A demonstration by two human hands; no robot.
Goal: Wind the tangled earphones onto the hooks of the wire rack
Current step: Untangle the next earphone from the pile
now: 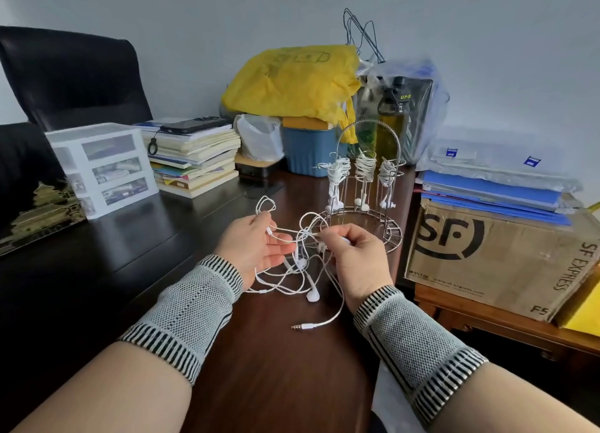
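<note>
I'm seeing both hands pinching the tangled earphones [293,264] above the tabletop [136,238]: left hand [259,244], right hand [352,254]; the rack [365,186] is standing just behind.

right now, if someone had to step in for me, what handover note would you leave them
Left hand: pinches a loop of the tangled earphones, palm up.
Right hand: grips the cable at the knot.
The tangle hangs between both hands over the dark desk; one earbud and the jack plug dangle near the front.
Wire rack stands just behind the hands.
Done: three hooks already carry wound earphones.
Left: untangle this set, then wind it onto a free hook. Whether one is free at the back is hard to tell.
</note>
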